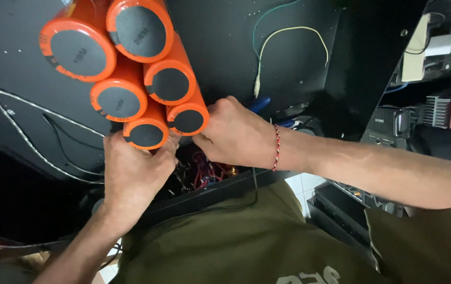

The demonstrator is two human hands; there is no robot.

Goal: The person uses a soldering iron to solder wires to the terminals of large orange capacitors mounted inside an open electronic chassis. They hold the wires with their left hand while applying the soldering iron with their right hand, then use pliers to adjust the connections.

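A cluster of several large orange cylinders with dark grey end caps (130, 68) stands up from a black chassis panel (225, 47). My left hand (133, 171) is curled under the lowest cylinder (145, 132), fingers pressed against its base. My right hand (233, 134) is closed just right of the neighbouring cylinder (188, 118), fingertips tucked in at its foot; a red braided band (277, 147) circles that wrist. What the fingers pinch is hidden. Red wires (209, 171) show in the gap below my hands.
White and black cables (31, 137) run across the panel at left. A green and a pale yellow wire (288, 31) loop at upper centre, near a blue part (259, 103). Electronic units with finned heat sinks (449, 110) sit at right. My olive shirt (246, 242) fills the foreground.
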